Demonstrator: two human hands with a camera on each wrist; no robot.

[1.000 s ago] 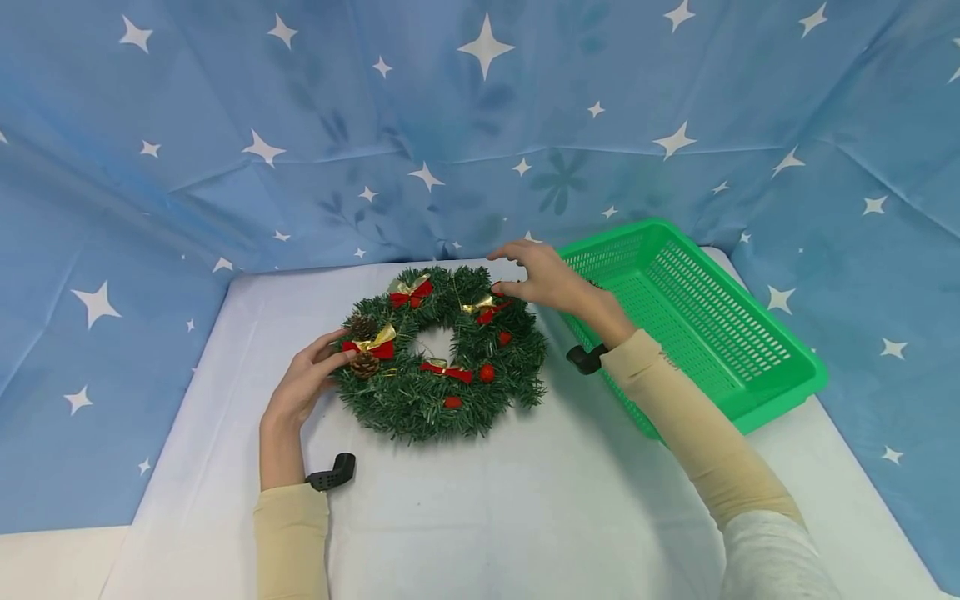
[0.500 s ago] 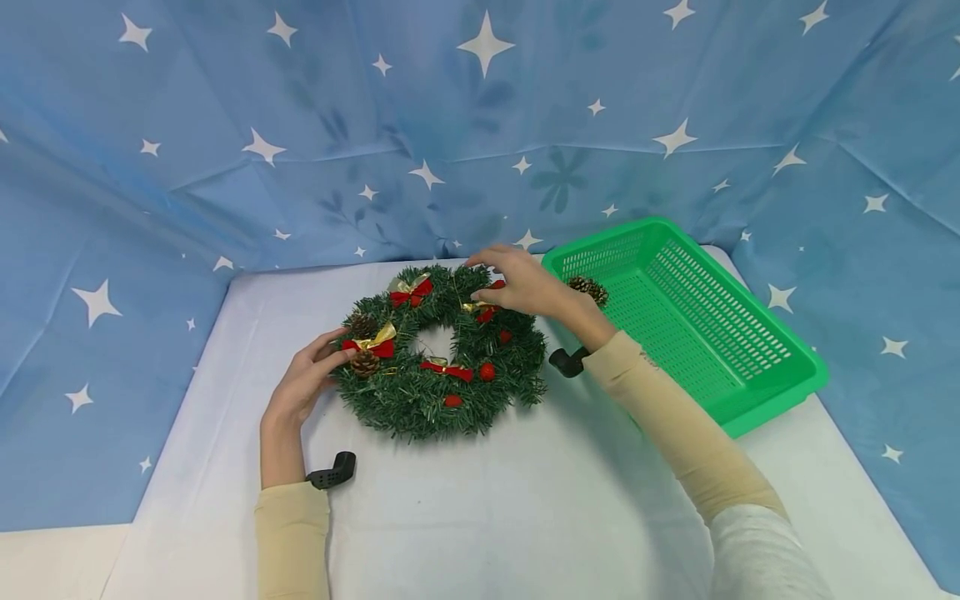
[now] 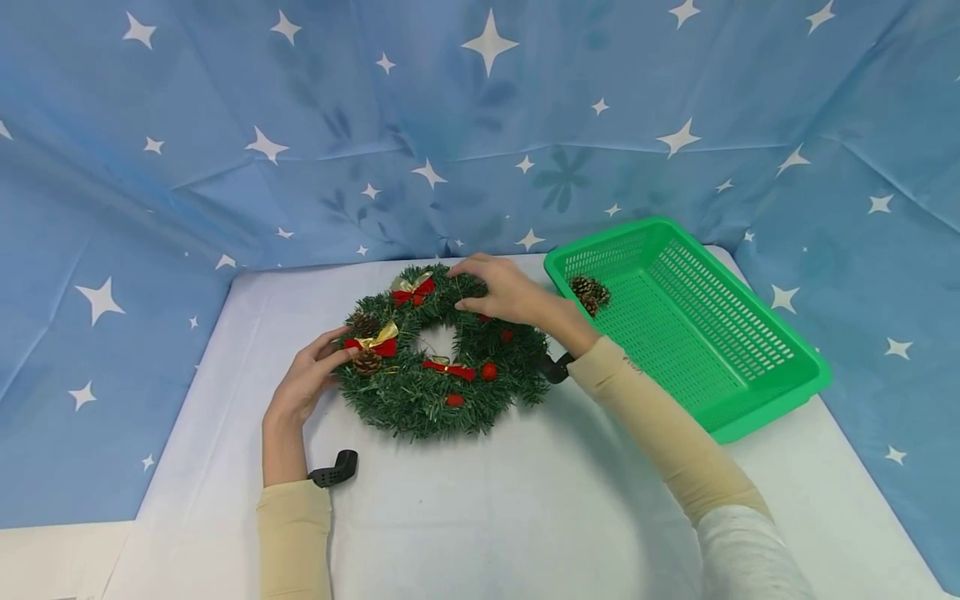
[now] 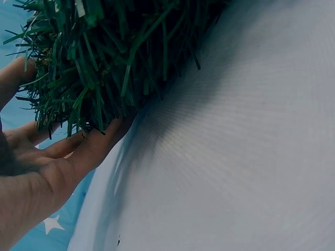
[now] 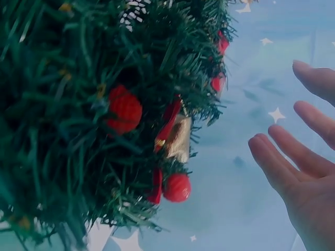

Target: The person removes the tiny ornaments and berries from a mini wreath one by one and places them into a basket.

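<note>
A green Christmas wreath [image 3: 420,408] with red-and-gold bows, red berries and pine cones lies on the white table. At its left edge my left hand [image 3: 303,383] grips the greenery, thumb on top by a pine cone [image 3: 367,362]; in the left wrist view, fingers [image 4: 97,146] reach under the branches. Above the wreath's far right part hovers my right hand [image 3: 506,287], fingers spread and holding nothing. The right wrist view has these fingers [image 5: 298,151] apart from the wreath, near a red berry [image 5: 177,187] and a gold-and-red bow [image 5: 178,138].
A green plastic basket [image 3: 765,321] stands at the right of the table, just beyond my right forearm. Several pine cones [image 3: 589,292] lie in its left corner. A blue star-patterned cloth [image 3: 480,200] rises behind the white tabletop [image 3: 465,517].
My right hand has moved left from the basket side across the wreath's far right part. The pine cones in the basket have come into view. My left hand has kept its place.
</note>
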